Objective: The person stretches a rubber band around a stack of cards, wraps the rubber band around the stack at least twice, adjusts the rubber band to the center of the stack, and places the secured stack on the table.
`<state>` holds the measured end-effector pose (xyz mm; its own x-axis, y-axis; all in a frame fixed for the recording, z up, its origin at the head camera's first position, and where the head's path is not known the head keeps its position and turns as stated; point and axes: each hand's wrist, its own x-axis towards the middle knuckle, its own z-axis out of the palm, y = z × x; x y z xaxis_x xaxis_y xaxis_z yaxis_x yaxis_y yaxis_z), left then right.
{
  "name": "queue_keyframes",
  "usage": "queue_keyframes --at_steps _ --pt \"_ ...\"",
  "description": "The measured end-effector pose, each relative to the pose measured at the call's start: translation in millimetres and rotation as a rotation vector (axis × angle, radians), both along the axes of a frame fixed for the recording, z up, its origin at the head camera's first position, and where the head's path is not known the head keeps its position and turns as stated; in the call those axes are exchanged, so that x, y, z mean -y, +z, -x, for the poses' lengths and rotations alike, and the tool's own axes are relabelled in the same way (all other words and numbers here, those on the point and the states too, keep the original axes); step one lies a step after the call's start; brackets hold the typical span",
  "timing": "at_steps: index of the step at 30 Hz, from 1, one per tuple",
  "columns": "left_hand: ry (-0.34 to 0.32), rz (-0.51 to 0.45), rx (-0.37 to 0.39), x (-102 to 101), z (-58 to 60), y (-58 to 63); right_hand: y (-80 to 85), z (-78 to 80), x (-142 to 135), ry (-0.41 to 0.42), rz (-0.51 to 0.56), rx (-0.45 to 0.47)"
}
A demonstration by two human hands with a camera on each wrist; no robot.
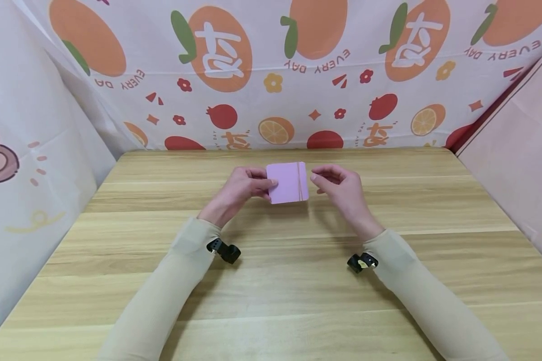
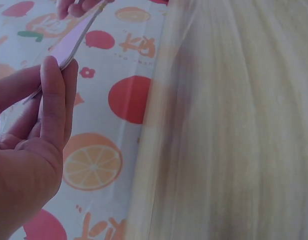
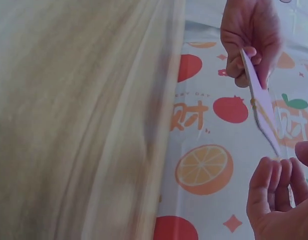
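A thin, square lilac pad [image 1: 283, 183] with rounded corners is held up above the wooden table. Round it near its right edge runs a tan rubber band [image 1: 300, 181], also seen in the right wrist view. My left hand [image 1: 248, 186] pinches the pad by its left edge, thumb on the front face and fingers behind. Just off the opposite edge is my right hand [image 1: 339, 186], its fingers loosely bent and holding nothing. From the right wrist, the pad [image 3: 261, 102] appears nearly edge-on, its end close to the right fingertips [image 3: 279, 165].
The light wooden table [image 1: 271, 301] stretches out below both arms. A fruit-print curtain [image 1: 262, 80] hangs at its back edge, with pale cloth [image 1: 31, 200] on the left and a pinkish panel [image 1: 519, 145] on the right. Small black cameras [image 1: 228, 252] are strapped to both wrists.
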<state>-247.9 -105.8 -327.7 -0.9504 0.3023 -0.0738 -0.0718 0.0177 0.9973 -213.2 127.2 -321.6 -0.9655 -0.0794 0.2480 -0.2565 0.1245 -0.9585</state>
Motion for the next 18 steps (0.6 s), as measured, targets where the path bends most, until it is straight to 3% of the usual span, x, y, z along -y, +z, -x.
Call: queue_keyframes --at_steps 6,13,18 --pt "-0.066 0.024 -0.013 -9.0 -5.9 0.3 12.0 -6.5 -0.9 0.023 0.005 0.006" --pt "-0.117 0.034 -0.012 -15.3 -11.6 2.5 -5.7 8.5 -7.1 0.030 0.040 0.017" --pt "-0.084 -0.019 0.001 -18.0 -13.3 3.8 -9.5 11.3 -8.7 0.023 0.077 0.045"
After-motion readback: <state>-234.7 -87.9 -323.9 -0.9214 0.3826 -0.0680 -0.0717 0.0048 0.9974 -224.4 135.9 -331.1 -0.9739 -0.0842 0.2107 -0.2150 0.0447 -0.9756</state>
